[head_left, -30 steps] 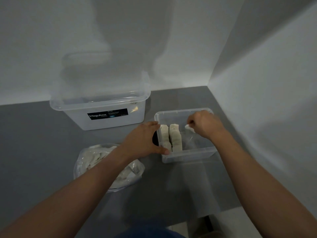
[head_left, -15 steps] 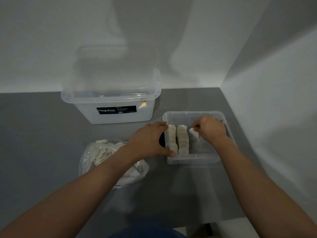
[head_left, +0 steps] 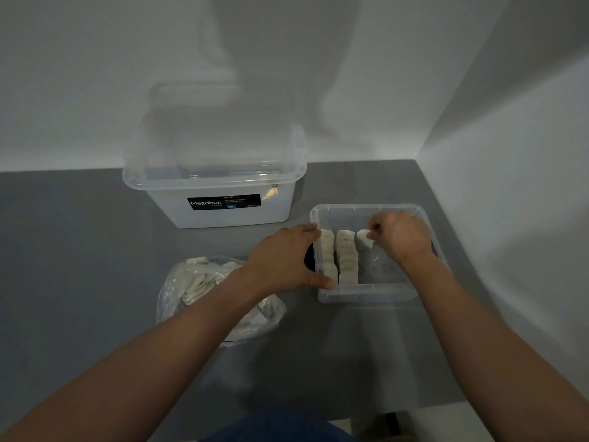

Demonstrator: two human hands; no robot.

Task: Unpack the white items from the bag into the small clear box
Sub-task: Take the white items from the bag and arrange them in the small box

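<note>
Right hand [head_left: 402, 238] pinches white item [head_left: 363, 240] in box [head_left: 366, 295].

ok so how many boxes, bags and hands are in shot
Clear plastic boxes: 2, the lidded Megabox box and the small clear box
Clear plastic bags: 1
Hands: 2, left hand gripping the small clear box, right hand pinching a white item
Total: 5
</note>
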